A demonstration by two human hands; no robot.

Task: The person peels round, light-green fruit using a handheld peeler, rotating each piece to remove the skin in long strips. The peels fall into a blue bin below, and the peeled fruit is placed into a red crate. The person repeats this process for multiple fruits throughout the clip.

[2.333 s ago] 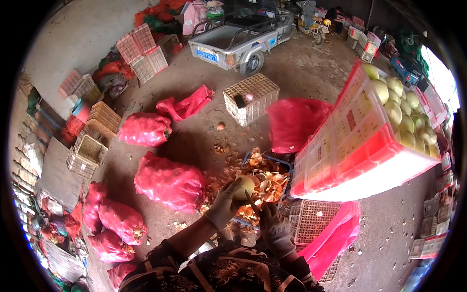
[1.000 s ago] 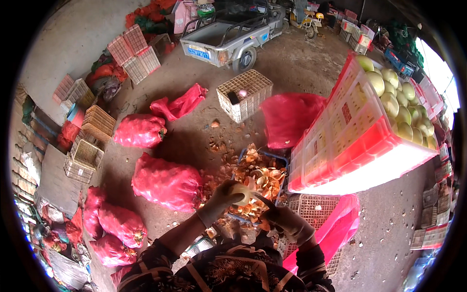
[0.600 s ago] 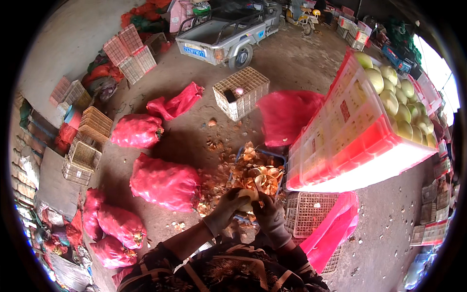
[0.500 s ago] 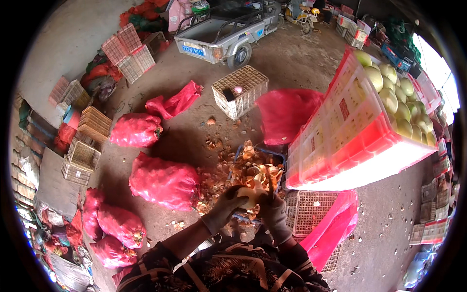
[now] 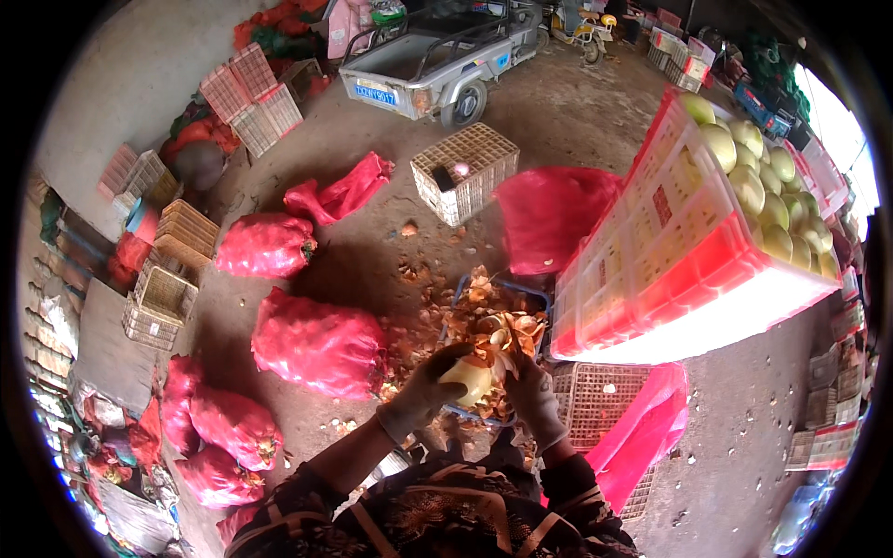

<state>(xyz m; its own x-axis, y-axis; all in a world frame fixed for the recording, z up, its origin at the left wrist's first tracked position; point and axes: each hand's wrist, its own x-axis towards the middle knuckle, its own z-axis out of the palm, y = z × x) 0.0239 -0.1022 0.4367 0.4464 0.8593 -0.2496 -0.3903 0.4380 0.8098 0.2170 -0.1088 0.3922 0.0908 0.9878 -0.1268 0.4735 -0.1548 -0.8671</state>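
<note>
My left hand, in a grey work glove, is closed round a pale, partly peeled onion. On the onion's right side my right hand, also gloved, is closed with its fingers at the surface. Brown skin shows at the onion's top, near the right fingertips. Whatever the right fingers pinch is too small and blurred to make out. Just beyond both hands sits a blue-rimmed basket heaped with dry onion skins. More skins lie scattered on the floor to its left.
At right, a tall white-and-red crate holds many peeled onions. Full red mesh sacks lie at left. An upturned beige crate stands ahead, before a grey cargo tricycle. Another crate sits beside my right arm, red mesh over it.
The onion has come slightly nearer me and turned, showing more pale surface. My right fingers have shifted down along its side. The whole view has moved slightly.
</note>
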